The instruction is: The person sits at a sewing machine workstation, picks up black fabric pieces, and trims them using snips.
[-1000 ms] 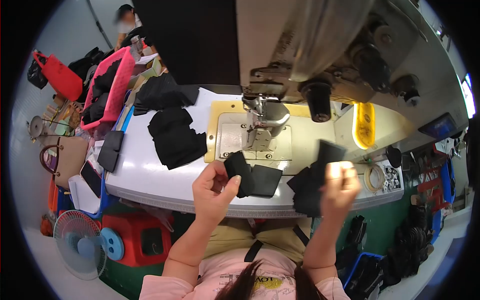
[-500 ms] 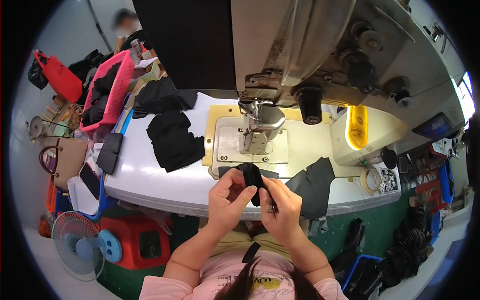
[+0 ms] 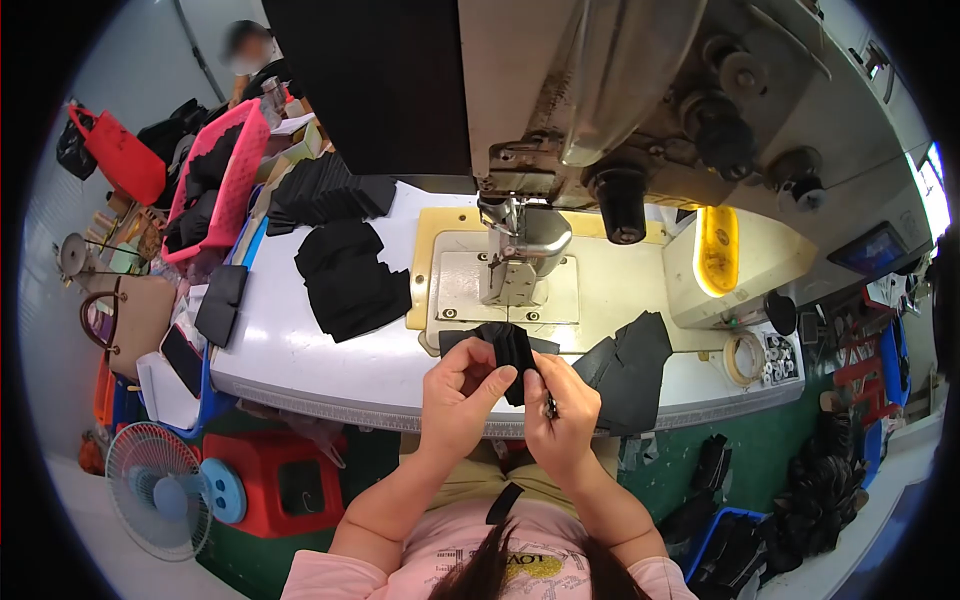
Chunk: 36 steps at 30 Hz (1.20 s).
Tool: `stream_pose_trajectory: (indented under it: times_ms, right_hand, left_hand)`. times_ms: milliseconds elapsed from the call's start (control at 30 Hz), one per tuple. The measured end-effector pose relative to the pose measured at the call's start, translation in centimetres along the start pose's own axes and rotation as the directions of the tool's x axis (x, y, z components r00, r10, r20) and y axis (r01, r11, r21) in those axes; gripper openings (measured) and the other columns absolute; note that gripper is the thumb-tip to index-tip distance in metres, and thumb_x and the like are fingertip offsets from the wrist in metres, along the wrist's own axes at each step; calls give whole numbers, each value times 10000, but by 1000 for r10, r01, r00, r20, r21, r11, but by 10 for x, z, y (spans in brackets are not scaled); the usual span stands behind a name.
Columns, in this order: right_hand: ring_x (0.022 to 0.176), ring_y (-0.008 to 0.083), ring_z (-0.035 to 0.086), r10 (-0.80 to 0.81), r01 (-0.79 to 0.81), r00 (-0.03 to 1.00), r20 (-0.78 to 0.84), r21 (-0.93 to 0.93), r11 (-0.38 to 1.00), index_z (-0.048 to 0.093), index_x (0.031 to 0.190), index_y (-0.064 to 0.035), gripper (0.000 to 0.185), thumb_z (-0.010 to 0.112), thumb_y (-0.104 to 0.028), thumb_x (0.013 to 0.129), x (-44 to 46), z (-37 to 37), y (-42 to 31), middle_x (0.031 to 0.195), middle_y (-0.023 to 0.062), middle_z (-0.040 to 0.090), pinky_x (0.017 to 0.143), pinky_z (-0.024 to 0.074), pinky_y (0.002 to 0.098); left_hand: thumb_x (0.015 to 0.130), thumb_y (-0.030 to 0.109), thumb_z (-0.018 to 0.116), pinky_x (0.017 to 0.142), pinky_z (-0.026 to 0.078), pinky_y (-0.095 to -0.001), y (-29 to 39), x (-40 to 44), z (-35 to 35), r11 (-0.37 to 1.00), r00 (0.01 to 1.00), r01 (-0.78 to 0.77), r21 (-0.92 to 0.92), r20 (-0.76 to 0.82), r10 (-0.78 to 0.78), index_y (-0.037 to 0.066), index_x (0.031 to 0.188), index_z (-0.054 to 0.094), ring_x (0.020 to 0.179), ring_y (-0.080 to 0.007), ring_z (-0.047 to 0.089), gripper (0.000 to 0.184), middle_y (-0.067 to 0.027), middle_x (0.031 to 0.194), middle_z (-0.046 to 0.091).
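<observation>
Both hands hold a folded black fabric piece (image 3: 513, 352) over the front edge of the sewing table. My left hand (image 3: 462, 393) pinches its left side, thumb pressed on it. Closed on the right side is my right hand (image 3: 563, 407), with a small dark metallic item, too small to name, showing between its fingers. Just behind stands the sewing machine's needle area (image 3: 512, 280) on a cream plate. Flat black pieces (image 3: 630, 370) lie to the right of my hands, and a pile of black fabric pieces (image 3: 350, 280) lies to the left.
A stack of black pieces (image 3: 330, 192) and a pink basket (image 3: 215, 185) stand at the back left. Overhead hangs the machine head (image 3: 560, 90). A tape roll (image 3: 742, 358) and bobbins (image 3: 779, 360) sit on the right. A fan (image 3: 160, 490) and red stool (image 3: 270, 490) are lower left.
The fabric piece has turned slightly in my fingers and shows more of its folded layers. Both hands stay in nearly the same place.
</observation>
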State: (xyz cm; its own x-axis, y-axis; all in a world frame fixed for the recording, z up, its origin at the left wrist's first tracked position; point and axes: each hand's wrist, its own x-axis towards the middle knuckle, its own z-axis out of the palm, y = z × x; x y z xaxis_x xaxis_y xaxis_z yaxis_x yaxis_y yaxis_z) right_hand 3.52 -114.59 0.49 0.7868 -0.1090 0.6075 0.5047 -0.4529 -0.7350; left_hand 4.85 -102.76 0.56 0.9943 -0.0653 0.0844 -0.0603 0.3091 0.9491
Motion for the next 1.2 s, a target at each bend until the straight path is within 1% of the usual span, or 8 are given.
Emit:
stream_pose_trajectory:
  times_ms: [567,700,767,1000,1100,1133,1167,1200]
  right_hand:
    - [578,266,590,38,-38,999,-10,15,999,585,963,69,175,570,0,803,-2,-2,5,768,171,598,523,473,298]
    - [562,250,584,-16,15,1000,24,35,999,583,960,76,194,586,1,781,1,-2,5,756,161,593,518,471,284]
    - [562,246,585,26,-28,999,36,61,998,582,952,80,205,600,1,763,2,-1,4,749,163,593,518,472,290]
    - [548,242,588,136,-140,987,84,44,989,595,921,57,178,611,1,753,-1,-3,-1,704,163,589,521,476,305]
    - [536,230,588,181,-183,982,47,44,982,600,902,48,145,596,-27,778,-5,-3,5,669,170,576,512,468,303]
    - [494,166,551,214,-213,977,-21,39,976,600,798,29,86,595,-57,796,-3,-5,13,601,104,558,466,436,274]
    - [479,132,522,445,-425,895,-13,278,861,590,783,6,72,598,-64,798,2,-13,19,599,65,538,438,416,256]
    - [464,98,492,642,-580,764,54,493,649,579,769,-17,66,601,-71,800,9,-24,27,598,26,517,410,396,237]
  left_hand:
    - [817,51,633,559,396,-159,-11,2,4,999,999,-23,-24,-26,23,34,807,522,640,-4,480,113,45,717,528]
    - [807,48,633,539,381,-153,-8,1,4,995,998,-8,96,-68,15,35,800,517,623,-1,466,117,49,703,512]
    - [802,42,630,532,373,-150,-8,-2,5,986,994,1,168,-107,18,36,795,513,616,1,458,118,49,700,504]
    - [793,11,614,523,350,-153,-18,-5,3,991,986,-83,101,-136,97,39,786,507,607,2,426,111,58,690,473]
    - [786,2,616,520,339,-157,-19,-4,-2,995,978,-92,39,-186,98,49,783,510,603,1,412,116,63,685,457]
    - [785,1,616,521,336,-158,-18,-2,-6,997,973,-77,-6,-218,74,53,784,511,604,1,409,117,62,687,454]
    - [784,-1,615,522,333,-159,-15,-1,-11,997,967,-62,-52,-251,47,57,786,512,605,0,406,118,61,688,451]
    - [786,-9,608,531,341,-157,-7,2,-20,989,970,-71,-128,-241,39,66,803,518,600,-7,417,118,49,708,476]
